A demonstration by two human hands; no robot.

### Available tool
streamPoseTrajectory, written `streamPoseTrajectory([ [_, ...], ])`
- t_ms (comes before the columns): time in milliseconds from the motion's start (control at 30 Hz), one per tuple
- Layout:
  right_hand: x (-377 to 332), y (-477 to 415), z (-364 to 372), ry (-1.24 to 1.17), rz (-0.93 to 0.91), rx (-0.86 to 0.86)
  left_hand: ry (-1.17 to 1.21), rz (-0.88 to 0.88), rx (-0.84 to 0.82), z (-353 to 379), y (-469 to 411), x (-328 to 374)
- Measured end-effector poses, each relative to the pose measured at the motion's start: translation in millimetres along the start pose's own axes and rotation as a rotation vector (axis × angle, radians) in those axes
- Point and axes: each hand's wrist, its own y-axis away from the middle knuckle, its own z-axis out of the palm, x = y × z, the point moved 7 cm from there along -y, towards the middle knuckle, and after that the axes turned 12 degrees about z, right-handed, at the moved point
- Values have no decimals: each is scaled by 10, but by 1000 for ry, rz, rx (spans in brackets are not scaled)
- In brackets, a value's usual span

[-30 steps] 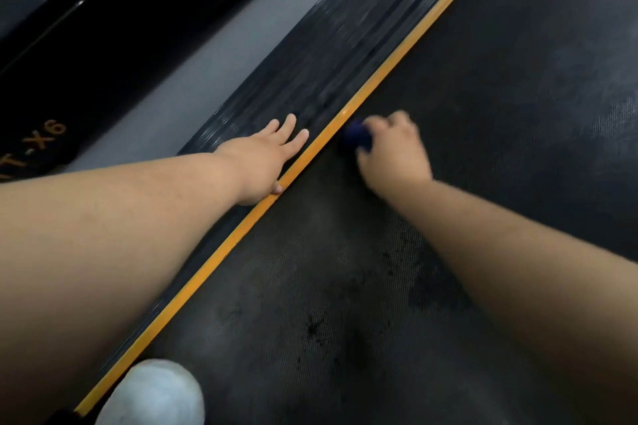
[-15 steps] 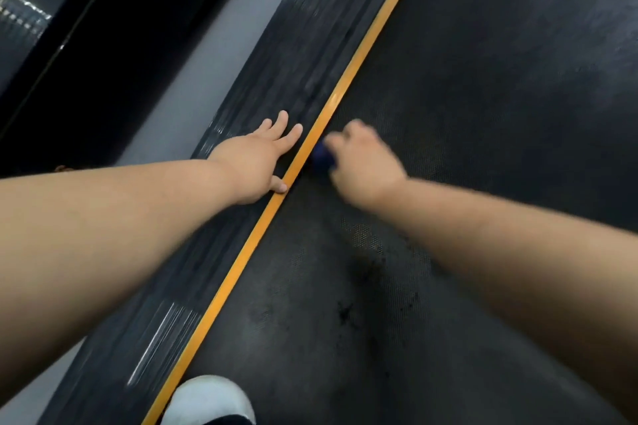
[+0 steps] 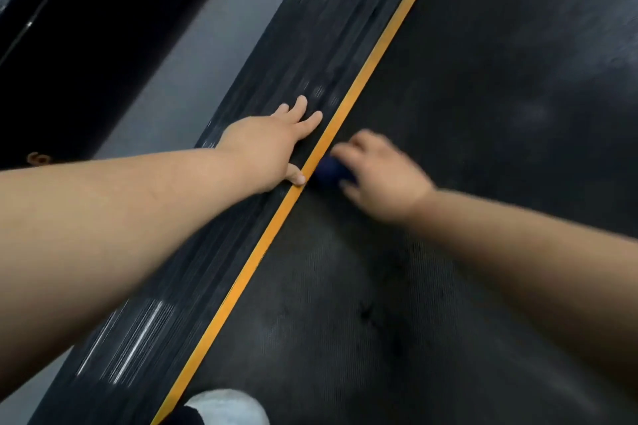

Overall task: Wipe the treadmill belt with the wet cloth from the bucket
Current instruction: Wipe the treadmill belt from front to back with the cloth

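Pressing cloth (image 3: 329, 169) beside orange stripe (image 3: 362, 79), right hand (image 3: 383, 176)

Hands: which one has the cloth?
The right hand, on the belt, is closed over the blue cloth. The left hand lies flat and empty on the side rail.

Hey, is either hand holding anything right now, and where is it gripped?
The right hand holds a dark blue cloth bunched under its fingers against the belt; the exact grip is blurred. The left hand holds nothing, resting flat on the side rail.

forearms (image 3: 121, 217): showing bare, no sleeves | hands: wearing no gloves | foot: wearing white shoe (image 3: 228, 407), dark cuff above
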Motion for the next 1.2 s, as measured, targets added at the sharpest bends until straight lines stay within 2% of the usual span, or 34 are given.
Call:
streamPoseTrajectory([
  [100, 368, -125, -284, -55, 227, 152, 12, -23, -19, 41, -43, -13],
  [200, 168, -22, -103, -114, 329, 204, 6, -38, -34, 33, -69, 27],
  [333, -125, 136, 106, -132, 303, 216, 5, -46, -58, 16, -58, 66],
  [467, -326, 279, 213, 50, 3, 40, 24, -53, -74, -6, -63, 84],
  [500, -291, 236, 181, 92, -11, 34, 25, -53, -74, -4, -63, 87],
  [667, 98, -28, -121, 14, 273, 180, 32, -55, -45, 1, -43, 89],
  [833, -150, 337, 212, 40, 225, 248, 31, -40, -30, -9, -34, 107],
  [933, -167, 258, 241, -57, 243, 175, 38, -42, -17, -7, -20, 102],
  [1133, -306, 346, 241, 14, -31, 98, 44, 26, -39, 57, 120, 134],
  [1167, -131, 278, 136, 21, 25, 148, 48, 38, -49, 74, 144, 137],
  [1200, 136, 173, -25, -4, 162, 227, 60, 46, -52, 88, 158, 135],
])
